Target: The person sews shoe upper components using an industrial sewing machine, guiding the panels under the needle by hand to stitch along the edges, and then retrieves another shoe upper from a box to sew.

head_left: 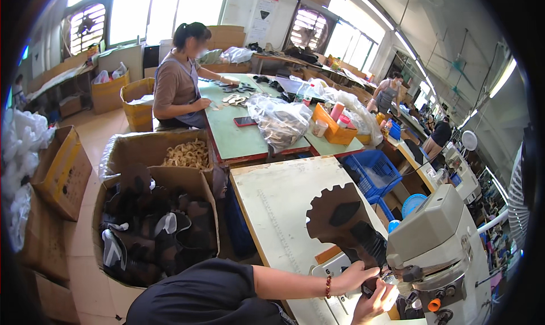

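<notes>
A brown shoe upper (pixel 334 218) with a notched edge and darker patches stands up off the pale sewing table, its lower end at the machine. My left hand (pixel 353 278), a beaded bracelet at its wrist, pinches that lower end from the left. Just below it, my right hand (pixel 377 303) has its fingers closed on the same end. Both hands are close to the working end of a grey-white industrial sewing machine (pixel 434 223). My fingers and the machine parts hide where the upper meets the needle.
To the left, a cardboard box (pixel 213 225) holds many dark shoe uppers; behind it another box holds tan pieces (pixel 187 154). A co-worker (pixel 179 86) sits at a green table (pixel 224 133) with plastic bags and a phone. Blue crates (pixel 374 169) stand beyond my table.
</notes>
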A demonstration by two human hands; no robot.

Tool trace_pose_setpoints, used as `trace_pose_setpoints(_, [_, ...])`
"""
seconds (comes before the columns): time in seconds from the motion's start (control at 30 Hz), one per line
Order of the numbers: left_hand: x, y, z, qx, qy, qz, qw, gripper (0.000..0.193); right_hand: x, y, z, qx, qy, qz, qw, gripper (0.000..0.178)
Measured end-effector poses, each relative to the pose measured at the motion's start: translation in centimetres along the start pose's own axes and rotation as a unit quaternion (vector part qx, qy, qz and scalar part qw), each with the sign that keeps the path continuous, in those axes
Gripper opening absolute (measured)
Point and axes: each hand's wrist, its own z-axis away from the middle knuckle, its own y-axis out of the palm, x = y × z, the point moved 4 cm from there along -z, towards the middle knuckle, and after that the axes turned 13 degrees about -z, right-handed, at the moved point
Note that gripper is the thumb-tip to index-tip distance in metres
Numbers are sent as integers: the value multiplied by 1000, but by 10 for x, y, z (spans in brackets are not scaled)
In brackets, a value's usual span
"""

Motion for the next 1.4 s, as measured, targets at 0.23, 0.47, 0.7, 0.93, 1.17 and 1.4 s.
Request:
trace_pose_setpoints(0.23, [21, 10, -8, 6, -2, 138, 990, 41, -3, 0, -5, 40, -33, 22, 998, 23])
trace_pose_setpoints(0.47, [-17, 4, 16, 4, 73, 155, 985, 44, -5, 1, -1, -4, -69, 9, 998, 22])
trace_pose_setpoints(0.7, [-17, 3, 17, 66, 13, 140, 988, 47, -14, 5, 6, -13, -80, 2, 997, 28])
trace_pose_setpoints(0.93, [-19, -2, 11, 32, 63, 69, 995, 43, -10, 5, 4, -32, -63, -22, 997, 27])
trace_pose_setpoints(1.17, [-16, -4, 7, 16, 103, 50, 993, 33, 2, -3, 3, -19, -39, -26, 999, 27])
trace_pose_setpoints(1.4, [-40, -16, 27, 22, 48, -37, 998, 33, 7, -14, 20, -8, -6, -104, 994, 30])
